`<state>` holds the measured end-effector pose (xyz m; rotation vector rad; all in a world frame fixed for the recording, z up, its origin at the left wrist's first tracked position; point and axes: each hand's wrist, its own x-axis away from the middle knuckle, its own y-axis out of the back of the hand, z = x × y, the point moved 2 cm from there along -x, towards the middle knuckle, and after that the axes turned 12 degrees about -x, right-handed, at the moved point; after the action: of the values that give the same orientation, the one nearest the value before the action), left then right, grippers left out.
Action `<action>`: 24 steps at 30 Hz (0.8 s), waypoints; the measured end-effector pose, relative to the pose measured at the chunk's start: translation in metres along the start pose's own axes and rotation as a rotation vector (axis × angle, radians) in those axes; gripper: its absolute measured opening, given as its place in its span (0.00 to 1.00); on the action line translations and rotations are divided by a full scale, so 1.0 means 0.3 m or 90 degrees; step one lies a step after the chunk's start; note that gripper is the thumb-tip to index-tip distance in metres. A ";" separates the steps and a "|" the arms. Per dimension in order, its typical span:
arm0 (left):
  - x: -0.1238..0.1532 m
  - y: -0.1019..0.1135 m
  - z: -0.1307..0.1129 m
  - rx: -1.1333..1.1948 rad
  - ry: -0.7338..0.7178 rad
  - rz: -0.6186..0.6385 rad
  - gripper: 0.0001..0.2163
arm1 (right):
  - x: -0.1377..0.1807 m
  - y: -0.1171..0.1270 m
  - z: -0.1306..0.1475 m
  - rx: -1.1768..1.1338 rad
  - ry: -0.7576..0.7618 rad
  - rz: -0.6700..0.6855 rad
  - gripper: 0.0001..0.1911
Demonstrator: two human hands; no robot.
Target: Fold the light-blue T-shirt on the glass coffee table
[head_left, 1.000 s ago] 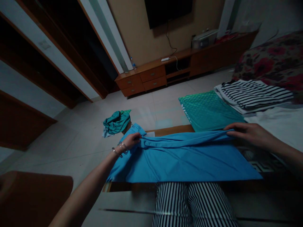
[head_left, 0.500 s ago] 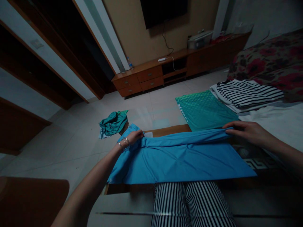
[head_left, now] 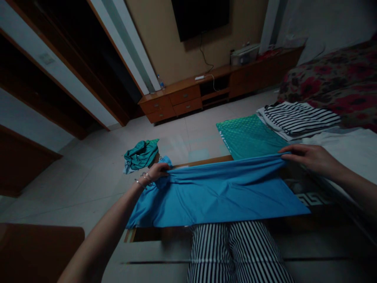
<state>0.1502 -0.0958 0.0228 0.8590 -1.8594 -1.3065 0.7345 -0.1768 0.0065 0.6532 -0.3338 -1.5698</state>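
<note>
A blue garment (head_left: 218,192), its exact kind unclear, stretches across the glass-topped table in front of my knees. My left hand (head_left: 158,172), with bracelets at the wrist, pinches its far left edge, where the cloth bunches up. At the far right corner, my right hand (head_left: 306,157) grips the cloth between thumb and fingers. The far edge is pulled taut between both hands and looks slightly raised. Wrinkles run over the middle, and the near edge hangs close to my striped trousers (head_left: 229,251). Just beyond the garment lies a flat green-teal cloth (head_left: 250,135).
A crumpled teal garment (head_left: 141,154) lies at the left. Folded striped clothing (head_left: 300,118) and white cloth (head_left: 347,149) are at the right, near a flowered sofa (head_left: 330,82). A wooden TV cabinet (head_left: 187,100) stands along the far wall. A brown surface (head_left: 41,251) is at lower left.
My left hand has moved left and my right hand slightly up. The far edge of the blue garment, loosely folded before, is now drawn straighter and tighter.
</note>
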 end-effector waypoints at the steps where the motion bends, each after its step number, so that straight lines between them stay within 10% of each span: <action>1: 0.023 0.021 -0.003 -0.015 0.001 -0.018 0.09 | 0.001 0.017 0.014 -0.002 0.014 -0.013 0.22; 9: 0.280 0.287 -0.132 -0.308 0.128 -0.200 0.07 | 0.061 0.178 0.349 0.028 0.141 -0.139 0.21; 14: 0.523 0.556 -0.306 -0.443 0.285 -0.450 0.13 | 0.133 0.365 0.670 -0.001 0.271 -0.308 0.19; 17: 0.626 0.673 -0.364 -0.460 0.321 -0.437 0.13 | 0.157 0.454 0.814 0.035 0.281 -0.298 0.16; 24: 0.782 0.744 -0.372 -0.368 0.345 -0.531 0.14 | 0.237 0.530 0.927 0.061 0.261 -0.274 0.12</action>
<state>0.0894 -0.2840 0.3024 1.5270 -0.6262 -1.7245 0.7004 -0.3123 0.3035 1.1562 0.0457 -1.7781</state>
